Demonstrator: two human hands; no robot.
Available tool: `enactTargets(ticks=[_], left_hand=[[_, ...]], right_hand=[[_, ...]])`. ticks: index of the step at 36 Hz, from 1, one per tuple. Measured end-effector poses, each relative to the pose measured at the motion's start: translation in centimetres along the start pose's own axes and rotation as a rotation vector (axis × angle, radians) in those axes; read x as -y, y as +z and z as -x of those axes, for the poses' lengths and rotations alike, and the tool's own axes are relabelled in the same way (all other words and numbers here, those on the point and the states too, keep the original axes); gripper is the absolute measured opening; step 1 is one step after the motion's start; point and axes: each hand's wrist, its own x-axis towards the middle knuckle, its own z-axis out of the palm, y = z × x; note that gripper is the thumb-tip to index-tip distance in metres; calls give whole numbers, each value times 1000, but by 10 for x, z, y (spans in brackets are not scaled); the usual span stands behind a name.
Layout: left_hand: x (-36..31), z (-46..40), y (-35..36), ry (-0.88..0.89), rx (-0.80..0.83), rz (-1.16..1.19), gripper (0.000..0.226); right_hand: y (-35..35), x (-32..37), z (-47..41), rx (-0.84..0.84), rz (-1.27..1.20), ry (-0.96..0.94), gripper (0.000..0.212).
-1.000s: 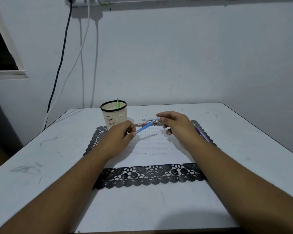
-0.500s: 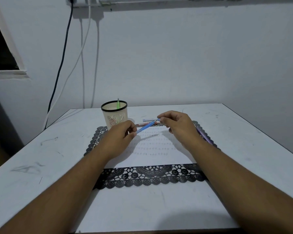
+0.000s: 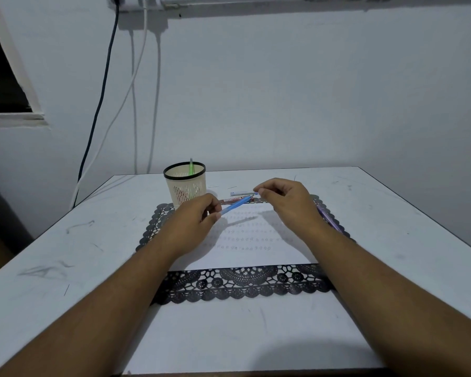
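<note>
A blue pen [image 3: 235, 205] slants above a white sheet of paper [image 3: 245, 240] that lies on a black lace placemat [image 3: 242, 287]. My left hand [image 3: 195, 219] pinches the pen's lower end. At the pen's upper tip, my right hand [image 3: 286, 202] pinches it with thumb and forefinger; whether it grips a cap or the tip itself is too small to tell. A cream mesh pen cup [image 3: 185, 185] with a green pen [image 3: 191, 165] in it stands just behind my left hand.
A dark red pen [image 3: 230, 201] and a small white-blue object [image 3: 241, 193] lie at the paper's far edge. A purple pen [image 3: 328, 217] lies on the mat under my right wrist. Cables hang down the wall at the back left. The white table [image 3: 65, 254] shows scuff marks.
Both hands have stayed almost still on the blue pen; my right hand has shifted very slightly.
</note>
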Motion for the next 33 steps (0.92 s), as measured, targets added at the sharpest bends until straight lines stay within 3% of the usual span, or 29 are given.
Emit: enactTargets(ticks=[12, 20, 28, 33], left_hand=[[2, 0, 1, 28, 4, -3, 14], [-3, -1, 6, 51, -31, 151, 11], [2, -3, 16, 13, 56, 371, 16], [1, -4, 16, 0, 96, 502, 9]], right_hand=[[8, 0, 5, 72, 67, 28, 12], [12, 5, 8, 146, -249, 159, 13], [31, 20, 12, 52, -383, 135, 11], [35, 33, 18, 113, -584, 109, 21]])
